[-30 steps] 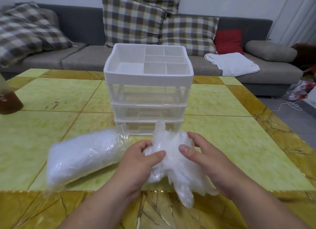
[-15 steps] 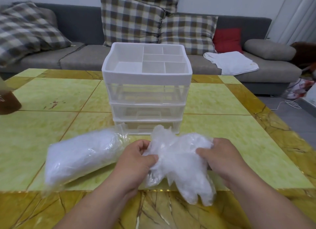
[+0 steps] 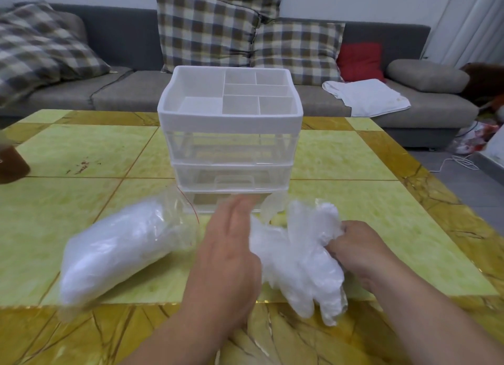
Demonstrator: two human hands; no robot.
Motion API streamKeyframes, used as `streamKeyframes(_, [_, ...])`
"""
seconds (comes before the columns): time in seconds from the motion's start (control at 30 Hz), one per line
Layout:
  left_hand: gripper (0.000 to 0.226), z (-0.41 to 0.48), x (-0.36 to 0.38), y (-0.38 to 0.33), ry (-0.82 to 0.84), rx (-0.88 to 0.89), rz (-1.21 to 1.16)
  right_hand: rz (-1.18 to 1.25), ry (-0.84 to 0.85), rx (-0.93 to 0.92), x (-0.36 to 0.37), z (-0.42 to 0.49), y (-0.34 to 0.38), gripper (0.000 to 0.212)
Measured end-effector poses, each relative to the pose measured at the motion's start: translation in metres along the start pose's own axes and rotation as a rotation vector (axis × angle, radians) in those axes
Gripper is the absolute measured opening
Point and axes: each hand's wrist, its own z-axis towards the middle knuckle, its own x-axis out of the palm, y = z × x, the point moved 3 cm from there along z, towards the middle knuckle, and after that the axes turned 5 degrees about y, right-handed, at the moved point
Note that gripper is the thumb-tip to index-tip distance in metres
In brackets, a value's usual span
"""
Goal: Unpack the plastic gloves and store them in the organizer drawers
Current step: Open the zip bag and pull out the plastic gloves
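Right hand [image 3: 357, 253] is clenched on a wad of loose gloves [image 3: 297, 258], low over the near side of the table [image 3: 81, 152], right of centre. Glove fingers hang off the wad toward the near edge.

Left hand [image 3: 231, 244] is flat with fingers straight and holds nothing. Its fingertips are up at the front of the bottom drawer [image 3: 204, 201] of the organizer [image 3: 230, 119]. Can't tell if they touch it.

The rest of the gloves are in the clear bag [image 3: 122, 244], lying on the table just left of the left hand, its mouth toward the organizer. All three drawers look closed.

Likely step: left hand opens the bottom drawer, right hand feeds the wad in.

How to do it well:
- The organizer is light plastic on a slick tabletop, so a pull will probably drag the whole unit. Hook the pull from below and go slow, or brace the top tray.
- The bottom drawer's pull is hidden behind the fingers, so find it by feel.
- Open it most of the way. The wad is bulky compared with the drawer height.
- Squash the wad flat before it goes in and tuck in the dangling glove fingers, or they'll catch in the gap on closing.
- The film is springy. Press it down with a flat palm while sliding the drawer shut.
- Keep the bag clear of the drawer's path, as it lies just beside the front.
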Motion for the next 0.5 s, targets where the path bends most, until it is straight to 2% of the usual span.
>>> streamKeyframes(0.07, [0.055, -0.002, 0.006, -0.007, 0.087, 0.22, 0.072, 0.042, 0.05, 0.012, 0.001, -0.001, 0.002, 0.008])
streamKeyframes(0.1, [0.049, -0.004, 0.01, -0.008, 0.174, 0.27, 0.118, 0.064, 0.077, 0.022, 0.002, -0.001, 0.002, 0.01])
streamKeyframes(0.13, [0.055, -0.006, 0.014, -0.008, 0.278, 0.258, 0.144, 0.087, 0.097, 0.031, 0.002, -0.001, 0.002, 0.013])
streamKeyframes(0.2, [0.089, -0.007, 0.023, 0.0, 0.473, 0.132, 0.203, 0.137, 0.113, 0.032, 0.002, -0.001, 0.003, 0.018])
streamKeyframes(0.27, [0.103, -0.006, 0.027, 0.006, 0.494, 0.082, 0.264, 0.214, 0.122, 0.029, 0.001, -0.001, 0.004, 0.021])
streamKeyframes(0.33, [0.096, -0.001, 0.027, 0.007, 0.455, 0.049, 0.259, 0.329, 0.164, 0.027, 0.0, -0.004, 0.006, 0.024])
streamKeyframes(0.43, [0.072, -0.001, 0.026, 0.007, 0.429, -0.026, 0.057, 0.439, 0.284, -0.035, -0.001, -0.009, 0.013, 0.03])
streamKeyframes(0.5, [0.047, -0.002, 0.025, 0.008, 0.437, -0.165, -0.284, 0.475, 0.359, -0.088, -0.002, -0.013, 0.018, 0.032])
